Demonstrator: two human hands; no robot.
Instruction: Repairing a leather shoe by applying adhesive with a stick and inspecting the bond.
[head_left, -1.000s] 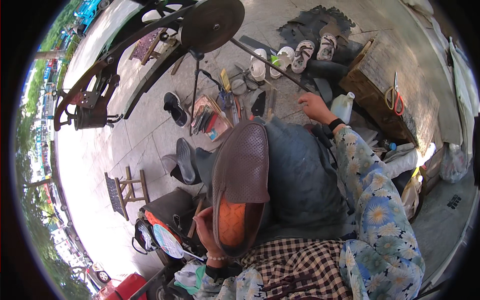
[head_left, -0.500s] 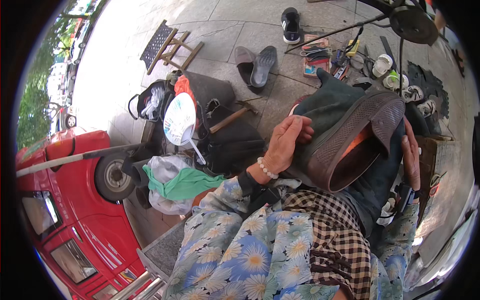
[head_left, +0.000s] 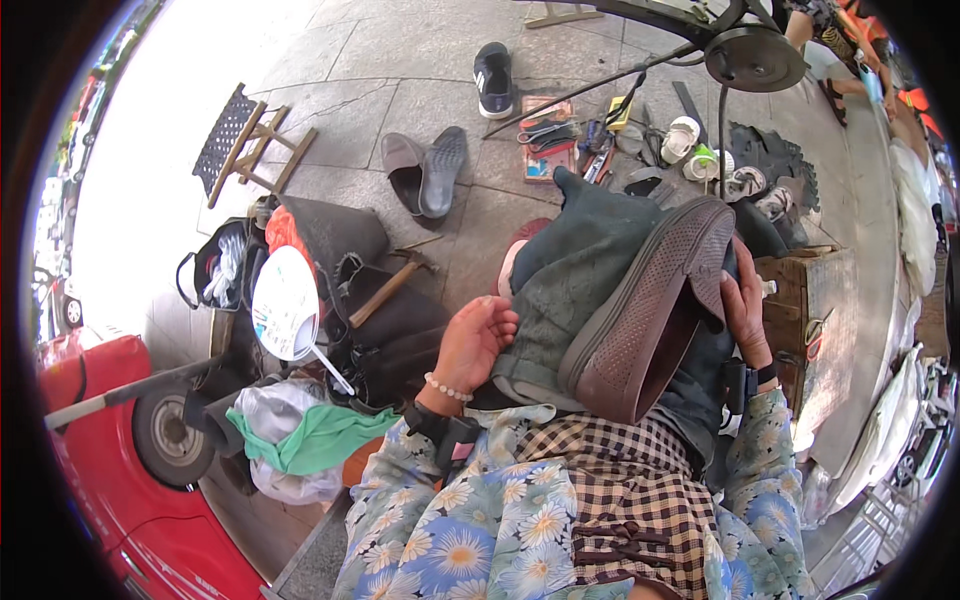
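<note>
A brown slip-on shoe (head_left: 628, 315) with a perforated upper rests tilted on a dark green cloth (head_left: 570, 270) across my lap, its opening facing me and its toe pointing away. My right hand (head_left: 742, 310) lies along the shoe's right side near the toe, fingers against it, partly hidden. Left of the shoe and apart from it, my left hand (head_left: 473, 345) hovers by the cloth's edge with its fingers curled in. Whatever those fingers may hold is too small or hidden to make out. A checked apron (head_left: 640, 500) covers my front below the shoe.
A hammer (head_left: 385, 290) lies on dark bags at left, by a white hand fan (head_left: 286, 303) and green cloth (head_left: 305, 440). Ahead are an insole (head_left: 441, 165), a black shoe (head_left: 493, 80), tools and a machine wheel (head_left: 754, 55). A wooden box (head_left: 815, 330) stands at right.
My view has swung right, so things sit further left. My left hand has drawn away from the shoe, while my right hand stays at its side.
</note>
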